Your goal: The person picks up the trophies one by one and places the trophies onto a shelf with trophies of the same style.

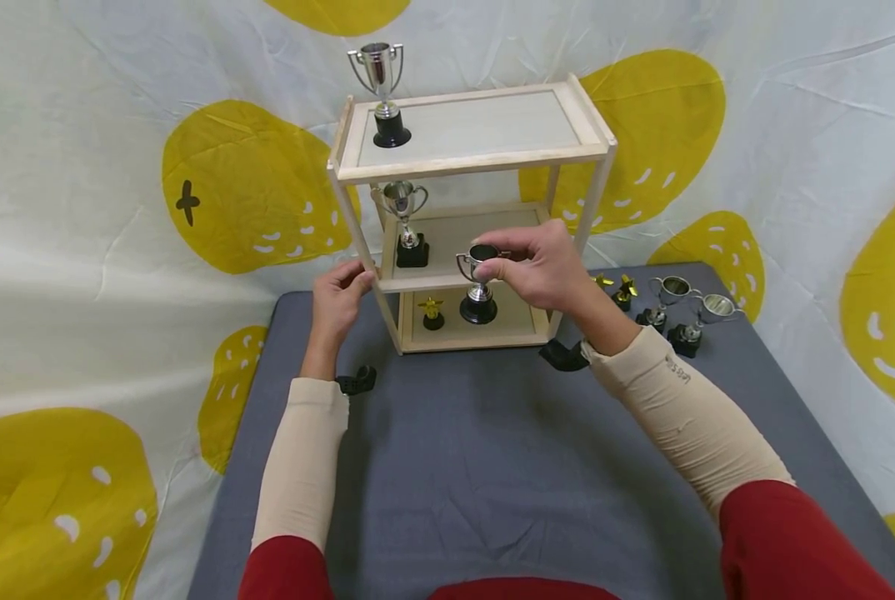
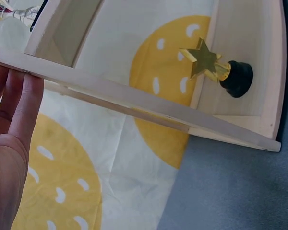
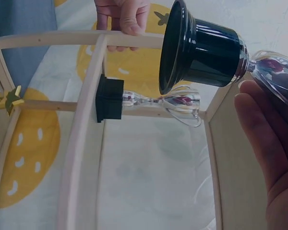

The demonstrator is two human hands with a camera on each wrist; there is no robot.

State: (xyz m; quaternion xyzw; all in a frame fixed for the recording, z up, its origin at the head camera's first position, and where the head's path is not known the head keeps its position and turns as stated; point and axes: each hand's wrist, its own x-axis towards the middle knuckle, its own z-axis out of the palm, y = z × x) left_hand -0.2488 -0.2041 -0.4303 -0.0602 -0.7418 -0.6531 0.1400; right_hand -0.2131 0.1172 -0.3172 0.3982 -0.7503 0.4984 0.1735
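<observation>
A silver trophy cup with two handles and a round black base (image 1: 478,308) is held upright by my right hand (image 1: 543,265). Thumb and fingers pinch it around the cup, in front of the wooden shelf rack (image 1: 485,121). My left hand (image 1: 335,307) grips the rack's left front post at middle-shelf height, its fingers (image 2: 32,98) behind the wood. On the middle shelf, at the left, stands another silver trophy cup (image 1: 412,250) with a square black base. A small gold star trophy (image 1: 432,315) stands on the bottom shelf, at the left.
A tall silver trophy cup (image 1: 391,129) stands at the top shelf's left end. Right of the rack, two silver cups (image 1: 686,336) and small gold star trophies (image 1: 624,293) stand on the grey-covered table (image 1: 462,467). A patterned curtain (image 1: 65,250) hangs behind.
</observation>
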